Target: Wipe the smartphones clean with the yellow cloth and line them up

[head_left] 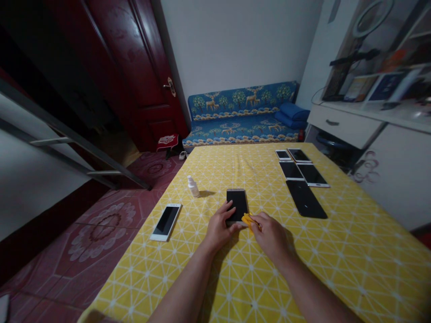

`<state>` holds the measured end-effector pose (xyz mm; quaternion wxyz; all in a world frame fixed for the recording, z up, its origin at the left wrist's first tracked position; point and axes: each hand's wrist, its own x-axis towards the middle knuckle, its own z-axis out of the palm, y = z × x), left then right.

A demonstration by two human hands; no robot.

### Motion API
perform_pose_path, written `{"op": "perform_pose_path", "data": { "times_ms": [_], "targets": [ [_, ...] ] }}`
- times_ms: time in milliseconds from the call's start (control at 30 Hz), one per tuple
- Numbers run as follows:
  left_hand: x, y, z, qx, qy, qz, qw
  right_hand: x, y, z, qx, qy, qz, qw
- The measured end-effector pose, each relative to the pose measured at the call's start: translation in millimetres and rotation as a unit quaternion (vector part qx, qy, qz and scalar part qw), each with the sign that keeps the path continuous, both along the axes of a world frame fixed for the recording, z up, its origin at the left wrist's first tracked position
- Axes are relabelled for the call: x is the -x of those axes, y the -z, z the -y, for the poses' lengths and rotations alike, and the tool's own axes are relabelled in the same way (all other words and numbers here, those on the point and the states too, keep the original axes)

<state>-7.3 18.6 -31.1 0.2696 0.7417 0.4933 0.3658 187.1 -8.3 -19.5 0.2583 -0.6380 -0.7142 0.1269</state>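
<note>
A smartphone (237, 204) with a dark screen lies flat on the yellow patterned tablecloth in front of me. My left hand (219, 228) grips its lower left side, fingers over the left edge and thumb along the bottom edge. Pinched in my right hand (269, 232) is a bunched orange cloth (248, 220), which touches the phone's lower right corner. Part of the cloth is hidden by my fingers. Left of the hands, a white smartphone (166, 222) lies screen up. A small white spray bottle (193, 186) stands upright beyond it.
On the table's right side lie several phones (313, 174) in two columns, with a long black flat item (305, 198) nearest me. A blue patterned sofa (235, 112) stands behind the table (256, 282). A white cabinet (393, 175) is at the right, a metal ladder (77, 143) at the left.
</note>
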Motion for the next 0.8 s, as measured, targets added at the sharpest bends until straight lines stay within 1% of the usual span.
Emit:
{"op": "perform_pose_path", "data": {
  "times_ms": [167,467,667,800],
  "targets": [
    [0,0.8,0,-0.007,0.000,0.011,1.000,-1,3.4,0,-0.008,0.001,-0.004,1.000],
    [0,-1.7,0,-0.001,0.001,0.005,1.000,0,0.4,2,0.007,0.001,0.023,1.000],
    [-2,-5.3,1,0.011,-0.005,0.008,1.000,6,-7.7,15,0.016,-0.004,0.082,0.997],
    [-1,-4.8,1,0.009,-0.004,0.001,1.000,8,-11.6,24,0.027,-0.004,0.103,0.994]
  ]
}}
